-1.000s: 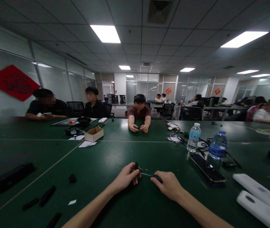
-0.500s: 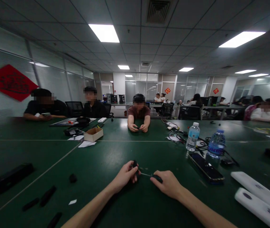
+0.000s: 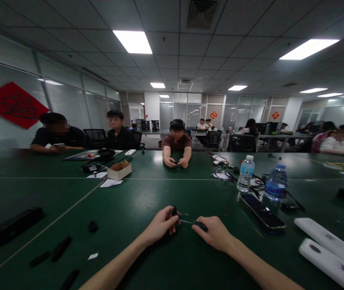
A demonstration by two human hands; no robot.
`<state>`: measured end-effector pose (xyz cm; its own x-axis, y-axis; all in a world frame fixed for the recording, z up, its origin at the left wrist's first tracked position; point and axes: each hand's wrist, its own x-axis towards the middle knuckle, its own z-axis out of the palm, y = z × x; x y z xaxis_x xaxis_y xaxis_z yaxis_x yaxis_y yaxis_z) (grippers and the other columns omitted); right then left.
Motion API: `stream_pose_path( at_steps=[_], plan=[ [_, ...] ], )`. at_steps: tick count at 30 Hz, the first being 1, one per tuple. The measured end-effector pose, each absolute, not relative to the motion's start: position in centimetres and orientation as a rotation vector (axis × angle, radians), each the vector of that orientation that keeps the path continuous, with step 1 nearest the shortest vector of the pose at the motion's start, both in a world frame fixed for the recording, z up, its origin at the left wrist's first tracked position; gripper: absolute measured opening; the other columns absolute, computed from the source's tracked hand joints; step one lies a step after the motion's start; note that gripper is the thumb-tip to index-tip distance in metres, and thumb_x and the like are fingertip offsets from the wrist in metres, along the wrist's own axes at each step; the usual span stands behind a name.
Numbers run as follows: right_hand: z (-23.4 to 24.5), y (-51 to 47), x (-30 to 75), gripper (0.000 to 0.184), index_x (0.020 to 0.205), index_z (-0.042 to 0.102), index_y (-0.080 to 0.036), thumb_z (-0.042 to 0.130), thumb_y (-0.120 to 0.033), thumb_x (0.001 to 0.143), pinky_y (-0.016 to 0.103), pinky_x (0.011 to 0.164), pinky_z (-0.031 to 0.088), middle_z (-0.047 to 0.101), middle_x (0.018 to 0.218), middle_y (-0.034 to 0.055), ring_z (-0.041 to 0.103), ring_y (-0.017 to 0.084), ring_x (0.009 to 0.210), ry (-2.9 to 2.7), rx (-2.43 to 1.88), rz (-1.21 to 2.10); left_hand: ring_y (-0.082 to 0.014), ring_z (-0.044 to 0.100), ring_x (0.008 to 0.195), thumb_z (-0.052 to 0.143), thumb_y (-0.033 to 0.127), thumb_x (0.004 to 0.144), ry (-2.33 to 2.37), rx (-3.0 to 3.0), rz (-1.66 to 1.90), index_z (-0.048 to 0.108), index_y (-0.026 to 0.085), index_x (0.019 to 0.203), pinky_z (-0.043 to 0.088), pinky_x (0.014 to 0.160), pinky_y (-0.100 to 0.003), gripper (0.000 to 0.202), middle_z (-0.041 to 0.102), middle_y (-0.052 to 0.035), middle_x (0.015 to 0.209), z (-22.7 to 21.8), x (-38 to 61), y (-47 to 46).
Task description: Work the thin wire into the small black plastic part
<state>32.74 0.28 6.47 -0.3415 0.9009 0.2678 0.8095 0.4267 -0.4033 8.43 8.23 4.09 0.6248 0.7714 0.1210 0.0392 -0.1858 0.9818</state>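
Note:
My left hand (image 3: 163, 224) is closed round a small black part (image 3: 175, 210), whose exact kind is mostly hidden by the fingers. In my right hand (image 3: 214, 233) is a screwdriver (image 3: 201, 226), gripped by its dark handle. Its thin metal shaft points left and its tip meets, or nearly meets, the black part; the contact is too small to make out. Both hands are low over the green table (image 3: 148, 257), in front of me.
Black pieces (image 3: 61, 248) and a white scrap (image 3: 92, 256) lie to the left, with a small open box (image 3: 119, 171) beyond. On the right are a phone (image 3: 262, 212), two water bottles (image 3: 245, 174), cables and white devices (image 3: 329, 262). A person (image 3: 177, 145) sits opposite.
My left hand has shifted very slightly to the right and tilted with the black part. My right hand keeps almost the same place with the screwdriver.

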Motion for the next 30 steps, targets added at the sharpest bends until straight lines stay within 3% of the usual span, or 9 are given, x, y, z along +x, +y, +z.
stream_pose_path(
  at_steps=[15, 30],
  plan=[
    [5.91, 0.58, 32.78, 0.038, 0.097, 0.065, -0.021, 0.04, -0.049, 0.097, 0.026, 0.064, 0.044, 0.067, 0.08, 0.002, 0.062, 0.016, 0.068, -2.148, -1.478, 0.186, -0.0119, 0.06, 0.06, 0.05, 0.045, 0.09, 0.662, 1.663, 0.745, 0.05, 0.016, 0.109, 0.044, 0.049, -0.021, 0.034, 0.065, -0.008, 0.09, 3.33, 8.58, 8.83],
    [6.32, 0.31, 32.8, 0.038, 0.096, 0.065, -0.02, 0.04, -0.049, 0.097, 0.023, 0.061, 0.043, 0.066, 0.078, 0.0007, 0.061, 0.013, 0.065, -2.209, -1.429, 0.322, -0.0117, 0.06, 0.059, 0.048, 0.045, 0.091, 0.645, 1.575, 0.79, 0.047, 0.017, 0.108, 0.044, 0.047, -0.02, 0.034, 0.065, -0.0084, 0.091, 3.39, 8.7, 8.67]
  ],
)
